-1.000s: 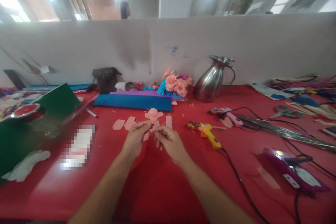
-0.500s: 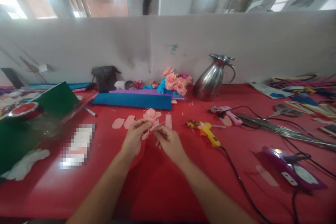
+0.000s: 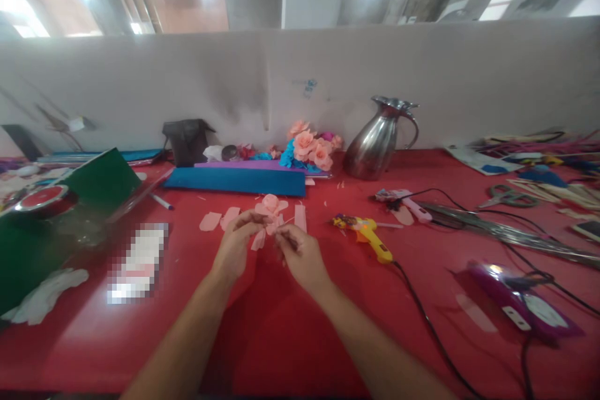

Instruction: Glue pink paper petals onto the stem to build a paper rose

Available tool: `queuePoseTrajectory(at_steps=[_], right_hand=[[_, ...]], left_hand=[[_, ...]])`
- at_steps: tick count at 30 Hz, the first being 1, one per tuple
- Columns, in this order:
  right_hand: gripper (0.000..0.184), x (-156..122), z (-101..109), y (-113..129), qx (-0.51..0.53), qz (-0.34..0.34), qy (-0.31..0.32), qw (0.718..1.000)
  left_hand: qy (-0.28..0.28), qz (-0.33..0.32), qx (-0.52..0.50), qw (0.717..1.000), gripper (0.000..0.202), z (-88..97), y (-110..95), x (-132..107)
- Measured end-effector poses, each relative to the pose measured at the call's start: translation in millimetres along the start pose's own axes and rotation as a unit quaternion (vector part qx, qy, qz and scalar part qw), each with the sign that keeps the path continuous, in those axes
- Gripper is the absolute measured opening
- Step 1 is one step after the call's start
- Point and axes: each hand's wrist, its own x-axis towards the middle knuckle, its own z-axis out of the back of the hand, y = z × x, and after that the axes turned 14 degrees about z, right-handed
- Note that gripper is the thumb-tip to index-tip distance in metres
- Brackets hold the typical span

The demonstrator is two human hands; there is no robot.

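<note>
My left hand (image 3: 234,247) and my right hand (image 3: 300,255) meet over the red table (image 3: 281,337), fingers pinched together on a small pink paper petal piece (image 3: 270,226). Just beyond the fingertips lies a pink paper rose (image 3: 270,204). Loose pink petal cut-outs (image 3: 220,220) and a pink strip (image 3: 300,217) lie beside it on the table. What exactly each finger grips is blurred.
A yellow glue gun (image 3: 370,237) with a black cord lies right of my hands. Behind are a blue paper roll (image 3: 234,180), finished paper roses (image 3: 312,147), a steel jug (image 3: 377,145) and a black bag (image 3: 186,140). Green paper (image 3: 56,212) sits left; scissors (image 3: 509,197), wires and a purple device (image 3: 520,306) right.
Both hands stay pinched on the pink piece; they have drifted slightly toward the left and the fingers have shifted a little. Nothing else on the table moved.
</note>
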Motion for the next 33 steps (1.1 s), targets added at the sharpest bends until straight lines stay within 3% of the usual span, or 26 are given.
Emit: queuePoseTrajectory(at_steps=[5,12,28,33], right_hand=[[0.009,0.4,0.3,0.4,-0.003,0.001,0.002,1.000],[0.012,0.2,1.5,-0.4,-0.034,0.030,-0.003,0.999],[0.015,-1.2,-0.1,-7.6,-0.048,0.041,-0.010,0.998],[0.010,4.0,9.3,-3.0,-0.020,0.043,-0.073,0.996]], left_hand=[[0.007,0.044,0.015,0.999,0.009,0.6,-0.4,-2.1],[0.059,0.008,0.050,0.997,0.010,-0.7,2.8,-2.4],[0.028,-0.054,0.094,0.994,0.013,-6.6,5.6,-4.9],[0.012,-0.079,0.124,0.989,0.009,-2.1,7.6,-0.4]])
